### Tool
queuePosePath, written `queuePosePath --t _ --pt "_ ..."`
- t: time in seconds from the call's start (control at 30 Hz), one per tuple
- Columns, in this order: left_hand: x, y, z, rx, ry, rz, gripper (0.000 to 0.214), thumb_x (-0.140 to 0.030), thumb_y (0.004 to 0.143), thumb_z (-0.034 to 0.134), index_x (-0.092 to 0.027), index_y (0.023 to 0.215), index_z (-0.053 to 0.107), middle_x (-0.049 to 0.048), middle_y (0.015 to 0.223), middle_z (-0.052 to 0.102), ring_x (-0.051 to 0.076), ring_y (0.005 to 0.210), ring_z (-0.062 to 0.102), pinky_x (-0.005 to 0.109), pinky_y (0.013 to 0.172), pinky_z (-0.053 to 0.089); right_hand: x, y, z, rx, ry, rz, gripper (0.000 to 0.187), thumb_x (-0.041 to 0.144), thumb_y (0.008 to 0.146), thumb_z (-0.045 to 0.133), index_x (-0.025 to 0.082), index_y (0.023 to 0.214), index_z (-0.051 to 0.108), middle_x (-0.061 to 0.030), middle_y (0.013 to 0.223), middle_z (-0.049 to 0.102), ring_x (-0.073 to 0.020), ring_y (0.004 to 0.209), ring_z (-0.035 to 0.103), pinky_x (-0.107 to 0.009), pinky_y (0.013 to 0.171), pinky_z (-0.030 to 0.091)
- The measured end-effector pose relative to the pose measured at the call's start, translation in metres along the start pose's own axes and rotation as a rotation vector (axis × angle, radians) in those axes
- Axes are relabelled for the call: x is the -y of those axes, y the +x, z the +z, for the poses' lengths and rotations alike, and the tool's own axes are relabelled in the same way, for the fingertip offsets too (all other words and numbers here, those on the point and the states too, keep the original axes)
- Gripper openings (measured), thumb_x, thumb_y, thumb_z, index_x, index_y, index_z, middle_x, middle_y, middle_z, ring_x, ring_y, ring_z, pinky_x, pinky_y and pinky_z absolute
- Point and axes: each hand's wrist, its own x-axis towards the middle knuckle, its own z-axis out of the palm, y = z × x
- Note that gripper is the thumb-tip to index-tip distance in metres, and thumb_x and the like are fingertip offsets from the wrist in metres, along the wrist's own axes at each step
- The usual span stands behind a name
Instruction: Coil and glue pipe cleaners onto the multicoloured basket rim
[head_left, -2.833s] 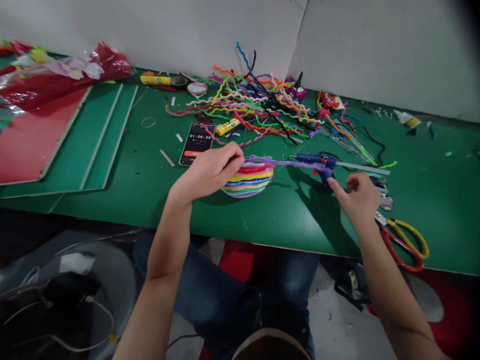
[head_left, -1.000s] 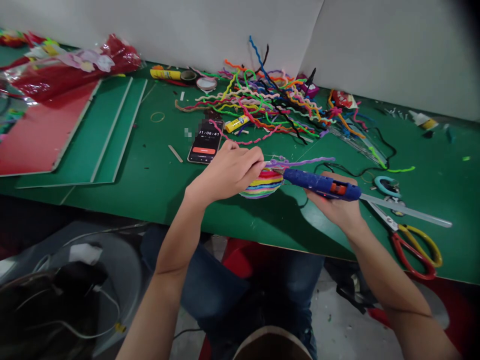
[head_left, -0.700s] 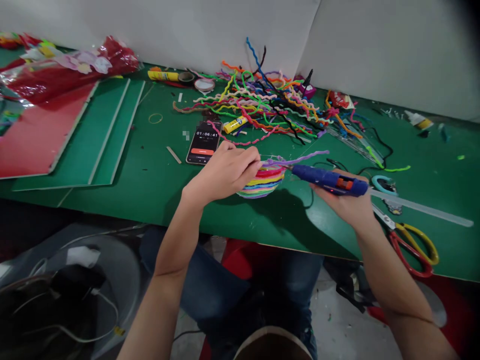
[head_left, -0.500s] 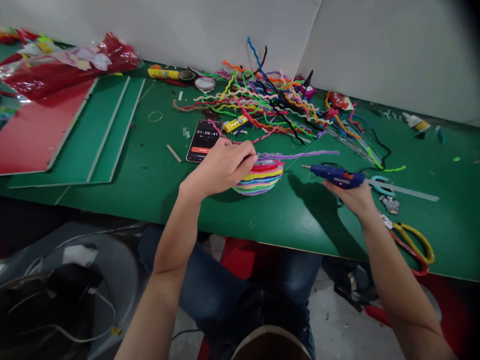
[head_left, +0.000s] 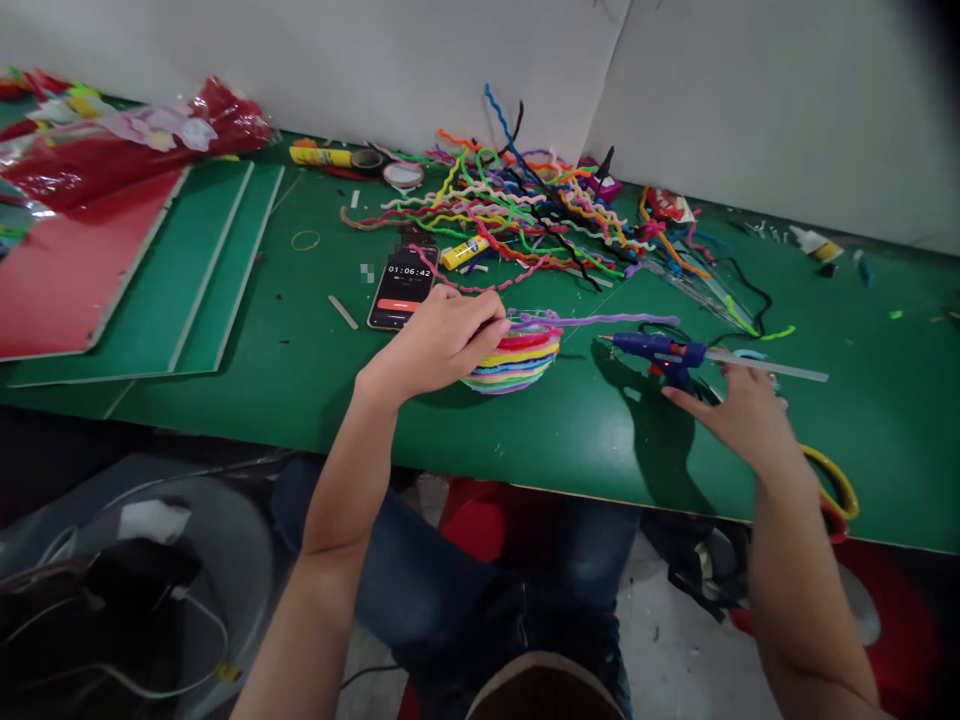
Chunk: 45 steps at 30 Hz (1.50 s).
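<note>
My left hand (head_left: 450,340) is closed at the left side of a small bowl-shaped piece (head_left: 517,365) covered in bands of coloured pipe cleaner. Its fingers pinch a purple pipe cleaner (head_left: 615,320) at the rim, and the strand's free end reaches out to the right. My right hand (head_left: 750,410) is open just behind the blue glue gun (head_left: 660,350), fingers apart. The gun rests on the table, its nozzle facing left towards the bowl and a clear glue stick (head_left: 780,368) poking from its rear.
A tangled heap of pipe cleaners (head_left: 517,205) lies at the back, with a yellow glue tube (head_left: 463,252) in front. A phone (head_left: 401,290) showing a timer lies by my left hand. Scissors (head_left: 840,485) are near the right front edge. Boards (head_left: 225,270) are stacked at left.
My right hand has let go of the glue gun, which now rests on the table, and drawn back to the right with fingers spread. My left hand stays at the bowl.
</note>
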Motion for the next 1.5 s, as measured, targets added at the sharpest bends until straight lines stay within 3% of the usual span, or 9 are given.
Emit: queuePosePath --t 0.07,0.13,0.23,0.37,0.53,0.73,1.13,1.33,1.5 --pt "0.001 -0.001 0.0 -0.004 0.005 0.002 0.024 -0.031 0.097 0.031 -0.019 0.084 0.047 -0.0003 0.071 0.054 0.013 0.064 0.047 0.036 0.081 0.038 0.013 -0.011 -0.022 0.057 -0.371 0.087 0.059 0.065 0.07 0.064 0.017 0.105 0.066 -0.0244 0.104 0.067 -0.0378 0.085 0.063 -0.04 0.056 0.038" --pt "0.001 -0.001 0.001 -0.006 0.01 0.011 0.025 -0.031 0.097 0.031 -0.019 0.084 0.048 -0.0004 0.071 0.054 0.013 0.064 0.047 0.035 0.082 0.039 0.033 -0.018 -0.043 0.152 -0.537 0.189 0.05 0.072 0.074 0.054 0.025 0.082 0.07 -0.0155 0.078 0.071 -0.0323 0.059 0.06 -0.036 0.046 0.029" --pt "0.001 -0.001 0.001 -0.007 0.01 0.02 0.025 -0.03 0.097 0.032 -0.019 0.084 0.049 -0.0009 0.07 0.054 0.013 0.064 0.047 0.035 0.082 0.038 0.073 -0.013 -0.057 0.017 -0.416 0.071 0.039 0.062 0.082 0.052 0.026 0.08 0.067 -0.0087 0.079 0.072 -0.0264 0.061 0.062 -0.035 0.05 0.034" --pt "0.0 -0.001 0.002 -0.013 0.015 0.024 0.026 -0.031 0.097 0.032 -0.019 0.083 0.049 -0.0013 0.07 0.054 0.013 0.062 0.047 0.035 0.08 0.037 0.119 0.022 -0.037 -0.047 0.089 -0.328 0.028 0.045 0.087 0.057 0.023 0.103 0.063 -0.0068 0.098 0.071 -0.0238 0.094 0.065 -0.037 0.081 0.048" --pt "-0.002 -0.001 0.003 -0.004 0.049 0.048 0.026 -0.03 0.098 0.031 -0.018 0.084 0.049 -0.0002 0.073 0.056 0.013 0.066 0.049 0.033 0.077 0.036 0.144 0.061 0.009 -0.07 0.164 -0.544 0.029 0.044 0.087 0.058 0.024 0.108 0.061 -0.008 0.115 0.067 -0.0274 0.111 0.058 -0.043 0.091 0.042" --pt "-0.001 -0.002 0.004 -0.03 0.05 0.068 0.026 -0.029 0.099 0.032 -0.018 0.082 0.05 -0.0007 0.07 0.055 0.013 0.064 0.047 0.031 0.072 0.035 0.154 0.058 0.023 -0.083 0.281 -0.526 0.022 0.038 0.093 0.049 0.023 0.087 0.064 -0.0043 0.084 0.068 -0.0194 0.084 0.061 -0.035 0.076 0.045" --pt "0.001 -0.004 0.003 -0.002 0.006 0.045 0.03 -0.029 0.1 0.025 -0.019 0.079 0.043 -0.0013 0.068 0.047 0.013 0.062 0.043 0.03 0.072 0.034 0.157 0.043 0.019 -0.015 0.523 -0.429 0.018 0.032 0.088 0.058 0.021 0.075 0.065 -0.0006 0.067 0.064 -0.0133 0.064 0.056 -0.028 0.06 0.041" --pt "0.001 -0.003 0.005 -0.004 0.004 0.053 0.03 -0.03 0.1 0.026 -0.019 0.079 0.044 -0.002 0.066 0.048 0.013 0.062 0.044 0.03 0.072 0.035 0.153 0.049 0.027 0.088 0.65 -0.248 0.018 0.038 0.082 0.063 0.021 0.078 0.06 0.0024 0.067 0.059 -0.0106 0.059 0.051 -0.025 0.054 0.038" --pt "0.005 -0.004 0.004 -0.005 0.002 0.066 0.031 -0.03 0.1 0.026 -0.019 0.079 0.045 -0.0018 0.065 0.048 0.013 0.062 0.044 0.031 0.074 0.037 0.144 0.061 0.039 0.135 0.819 -0.142 0.04 0.043 0.067 0.078 0.021 0.092 0.054 0.0053 0.071 0.052 -0.0081 0.058 0.047 -0.023 0.054 0.038"
